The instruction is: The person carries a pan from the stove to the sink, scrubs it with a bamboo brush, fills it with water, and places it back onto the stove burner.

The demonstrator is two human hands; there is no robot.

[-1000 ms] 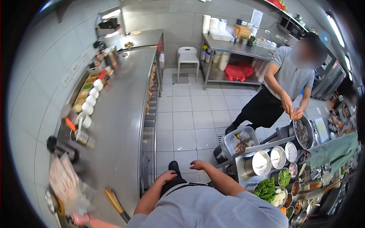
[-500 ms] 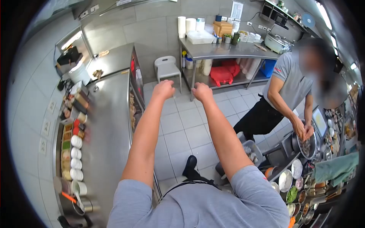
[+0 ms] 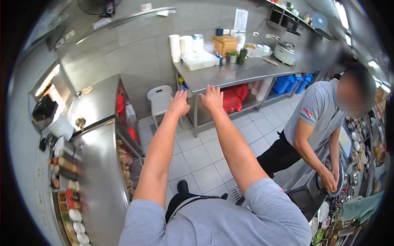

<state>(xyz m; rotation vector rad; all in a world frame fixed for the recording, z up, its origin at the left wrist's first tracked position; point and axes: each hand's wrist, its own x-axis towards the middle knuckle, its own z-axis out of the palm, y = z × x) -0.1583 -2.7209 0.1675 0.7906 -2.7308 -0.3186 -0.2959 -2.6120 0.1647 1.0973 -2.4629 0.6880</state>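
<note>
Both my arms reach straight out in front of me. My left hand is in the air with its fingers stretched out, holding nothing. My right hand is level with it, its fingers also extended and nothing in it. In the view, the hands lie over the near left corner of a steel table. I cannot tell whether they touch it. Behind my left hand stands a light grey plastic stool. A white tray sits on the table beyond my hands.
To my right a co-worker bends with both hands over a metal bowl. A long steel counter runs along my left, with bottles and stacked white bowls. Stacked cups stand at the back. Tiled floor lies between.
My view has shifted forward and turned to the right, bringing the steel table nearer. My fingers, curled before, are now stretched out. The co-worker still works at the bowl.
</note>
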